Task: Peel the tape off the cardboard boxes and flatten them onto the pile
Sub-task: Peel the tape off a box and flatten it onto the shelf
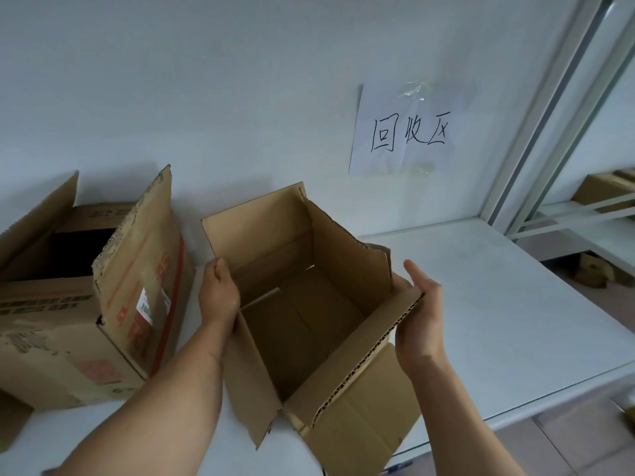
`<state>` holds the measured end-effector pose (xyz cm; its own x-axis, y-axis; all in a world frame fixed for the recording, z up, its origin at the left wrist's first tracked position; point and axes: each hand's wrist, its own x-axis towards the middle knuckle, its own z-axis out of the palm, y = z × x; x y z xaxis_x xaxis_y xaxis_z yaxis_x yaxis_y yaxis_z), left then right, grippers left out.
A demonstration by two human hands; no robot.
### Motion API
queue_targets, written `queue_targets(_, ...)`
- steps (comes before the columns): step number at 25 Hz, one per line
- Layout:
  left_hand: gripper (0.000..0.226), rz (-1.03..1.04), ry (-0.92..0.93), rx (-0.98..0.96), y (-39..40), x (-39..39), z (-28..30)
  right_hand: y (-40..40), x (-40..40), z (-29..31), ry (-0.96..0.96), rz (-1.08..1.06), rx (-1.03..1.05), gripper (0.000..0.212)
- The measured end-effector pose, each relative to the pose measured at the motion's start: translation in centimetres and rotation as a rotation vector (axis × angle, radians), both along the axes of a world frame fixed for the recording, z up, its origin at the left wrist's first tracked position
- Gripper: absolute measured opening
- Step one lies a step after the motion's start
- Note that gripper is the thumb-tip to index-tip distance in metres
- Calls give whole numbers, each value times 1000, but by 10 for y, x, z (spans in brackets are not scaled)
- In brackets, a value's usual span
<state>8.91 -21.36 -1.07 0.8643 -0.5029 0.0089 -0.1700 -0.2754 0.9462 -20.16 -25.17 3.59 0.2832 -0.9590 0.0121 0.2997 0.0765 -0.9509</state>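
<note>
Here we steady the open cardboard box (302,304) on the table (498,304), left hand (220,293) pinching its flap, right hand (419,314) flat against its wall; next, probably, collapsing it.

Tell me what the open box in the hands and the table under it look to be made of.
Open box: plain brown corrugated cardboard, matte; fluting shows along its cut flap edges. Table: smooth white top, faintly glossy, likely laminate or painted board; the core is not visible.
</note>
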Motion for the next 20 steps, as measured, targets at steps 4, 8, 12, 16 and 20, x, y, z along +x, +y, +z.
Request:
queue_targets(4,72,69,10,218,23,1,13,31,17,25,11,34,-139,47)
queue_targets(8,104,-221,36,354,38,-7,12,63,61,32,273,244,-287,72)
queue_targets(12,75,-351,509,-45,43,-2,31,80,98,17,379,339,-243,66)
queue_targets(16,109,-494,515,-45,52,14,53,86,120,-12,415,401,-110,83)
queue_targets(20,119,-681,386,129,67,16,60,89,146,-36,471,444,-29,85)
